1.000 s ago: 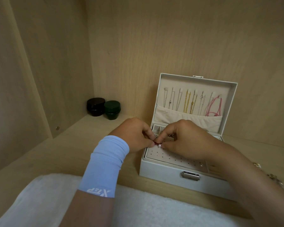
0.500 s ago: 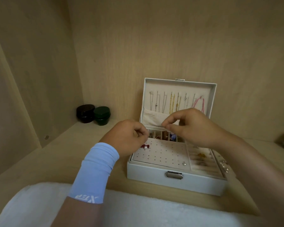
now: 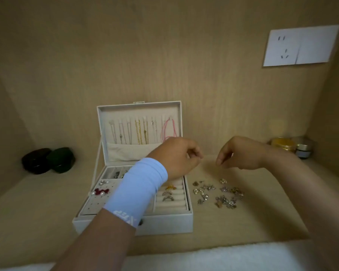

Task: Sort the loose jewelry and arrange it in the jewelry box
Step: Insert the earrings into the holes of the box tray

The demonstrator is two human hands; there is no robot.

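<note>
The white jewelry box [image 3: 164, 222] stands open on the wooden shelf, with necklaces [image 3: 139, 132] hanging in its upright lid. A red bow earring with pearls [image 3: 101, 191] sits on the perforated earring panel, and rings [image 3: 169, 192] are tucked in the ring rolls at the right. A heap of loose jewelry [image 3: 217, 194] lies on the shelf just right of the box. My left hand [image 3: 176, 157], wearing a light blue wrist sleeve, reaches across the box with curled fingers; I see nothing in it. My right hand [image 3: 241, 153] hovers above the heap, fingers hanging loosely.
A black jar [image 3: 35, 161] and a green jar [image 3: 62, 159] stand at the back left. A gold-lidded jar [image 3: 283, 144] and a silver jar [image 3: 304, 149] stand at the back right. A wall socket [image 3: 299, 45] is upper right. A white towel [image 3: 204, 257] lies along the front edge.
Both hands left the earring panel and moved right, to above the loose jewelry. The red bow earring stays on the panel. My view swung right.
</note>
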